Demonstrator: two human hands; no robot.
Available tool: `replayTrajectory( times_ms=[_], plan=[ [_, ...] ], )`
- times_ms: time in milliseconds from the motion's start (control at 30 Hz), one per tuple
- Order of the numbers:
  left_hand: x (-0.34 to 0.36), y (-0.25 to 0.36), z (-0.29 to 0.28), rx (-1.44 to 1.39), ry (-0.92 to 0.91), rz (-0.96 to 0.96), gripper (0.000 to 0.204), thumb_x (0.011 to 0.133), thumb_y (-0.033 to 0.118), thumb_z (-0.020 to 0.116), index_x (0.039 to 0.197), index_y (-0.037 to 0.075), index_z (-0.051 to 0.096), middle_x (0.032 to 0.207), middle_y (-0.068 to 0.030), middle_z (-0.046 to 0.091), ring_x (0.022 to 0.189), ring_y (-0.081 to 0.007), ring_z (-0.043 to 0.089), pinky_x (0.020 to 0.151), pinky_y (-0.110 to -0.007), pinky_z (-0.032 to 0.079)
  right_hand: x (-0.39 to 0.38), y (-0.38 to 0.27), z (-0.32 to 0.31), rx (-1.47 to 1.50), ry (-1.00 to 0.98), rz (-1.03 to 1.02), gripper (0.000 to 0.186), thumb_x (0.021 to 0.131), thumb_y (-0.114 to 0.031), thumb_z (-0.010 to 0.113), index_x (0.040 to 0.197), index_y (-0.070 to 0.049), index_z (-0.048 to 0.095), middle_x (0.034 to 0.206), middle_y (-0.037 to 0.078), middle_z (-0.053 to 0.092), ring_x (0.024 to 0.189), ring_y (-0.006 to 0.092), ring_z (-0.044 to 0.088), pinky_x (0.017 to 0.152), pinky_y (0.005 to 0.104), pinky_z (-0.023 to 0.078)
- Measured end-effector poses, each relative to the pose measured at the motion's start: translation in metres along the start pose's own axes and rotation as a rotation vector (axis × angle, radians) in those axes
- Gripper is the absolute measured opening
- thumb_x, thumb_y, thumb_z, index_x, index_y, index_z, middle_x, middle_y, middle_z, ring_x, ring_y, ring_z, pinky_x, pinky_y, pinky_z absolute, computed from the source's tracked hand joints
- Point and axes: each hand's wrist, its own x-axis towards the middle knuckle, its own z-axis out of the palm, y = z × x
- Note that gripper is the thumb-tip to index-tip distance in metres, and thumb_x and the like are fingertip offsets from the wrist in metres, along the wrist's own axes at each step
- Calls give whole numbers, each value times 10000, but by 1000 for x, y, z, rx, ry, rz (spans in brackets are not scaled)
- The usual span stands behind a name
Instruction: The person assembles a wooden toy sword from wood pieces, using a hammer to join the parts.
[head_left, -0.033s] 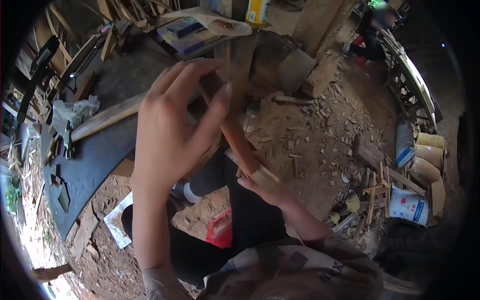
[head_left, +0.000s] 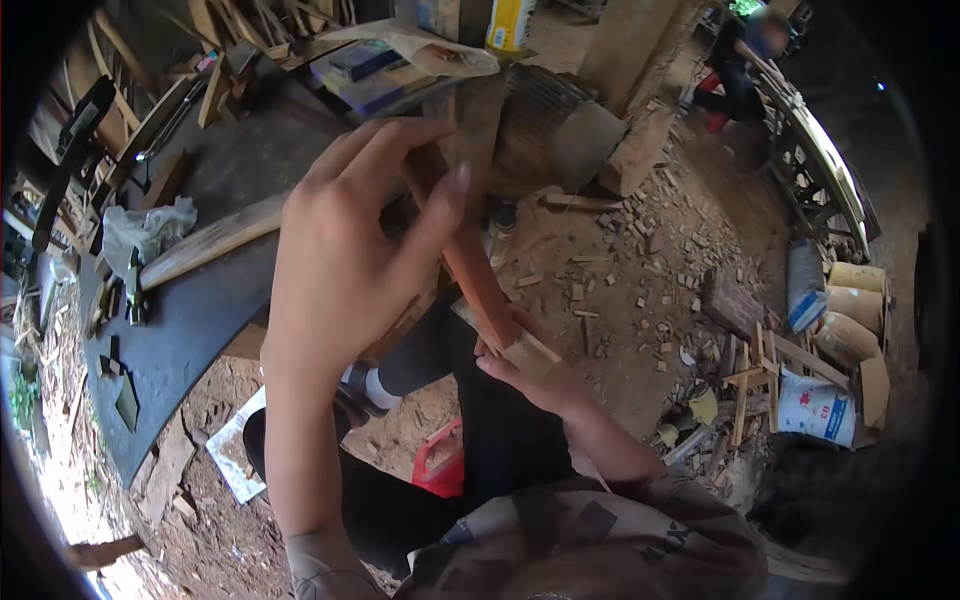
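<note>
A reddish-brown wooden bar slants between my two hands, its upper end nearer the bench. My left hand curls over that upper end, with the thumb on one side and the bent fingers on the other. Down by my knee, my right hand is closed around the lower end. A pale wooden piece sits against the bar there, its cut face showing. The right fingers are partly hidden beneath the wood, and I cannot tell whether the two pieces are joined.
On the left stands a dark bench bearing a long wooden stick and a crumpled plastic bag. Wood chips litter the dirt floor. A white bucket is at right, a red plastic object between my legs, a person far off.
Both hands keep their hold on the wood, almost unmoved. The surroundings shift very slightly in view, and the distant person's posture differs a little.
</note>
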Motion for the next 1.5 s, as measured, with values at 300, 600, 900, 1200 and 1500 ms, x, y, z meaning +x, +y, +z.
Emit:
replayTrajectory(
  times_ms=[300, 600, 900, 1200, 1500],
  plan=[
    [10, -13, -21, -33, -134, 85, 318, 930, 162, 703, 1203, -1, 707, 1093, -182, 732, 1012, -295, 710, 914, -365, 518, -4, 5, 19, 35, 121, 24, 522, 923, -75, 771, 1364, -49, 492, 1003, 11, 647, 949, 74, 640, 852, 268, 527],
    [-31, -34, -53, 80, 253, 202, 339, 918, 124, 724, 1241, 21, 717, 1265, -158, 696, 1180, -334, 659, 1035, -437, 496, 31, 11, 89, 187, -81, -29, 508, 930, -83, 707, 1373, -53, 459, 1035, 15, 617, 932, 82, 600, 832, 280, 521],
    [-33, -55, -55, 135, 266, 149, 400, 963, 177, 694, 1337, 36, 671, 1372, -158, 661, 1277, -319, 623, 1094, -447, 459, 55, 6, 97, 101, -40, -76, 460, 937, -107, 701, 1342, -63, 488, 1025, 8, 613, 949, 88, 593, 855, 281, 501],
    [-35, -77, -50, 112, 294, 121, 446, 992, 184, 648, 1417, 54, 631, 1475, -155, 605, 1380, -311, 562, 1161, -461, 406, 88, -2, 95, 68, -30, -8, 482, 931, -155, 736, 1347, -52, 516, 1065, 19, 620, 972, 96, 620, 870, 296, 510],
    [-38, -99, -67, 54, 355, 33, 338, 933, 10, 611, 1258, 25, 698, 1244, -170, 719, 1167, -334, 691, 987, -393, 521, 90, 1, 83, 66, 14, 18, 268, 898, -41, 597, 1162, -27, 558, 932, 29, 614, 752, 101, 582, 663, 265, 488]
  ],
)
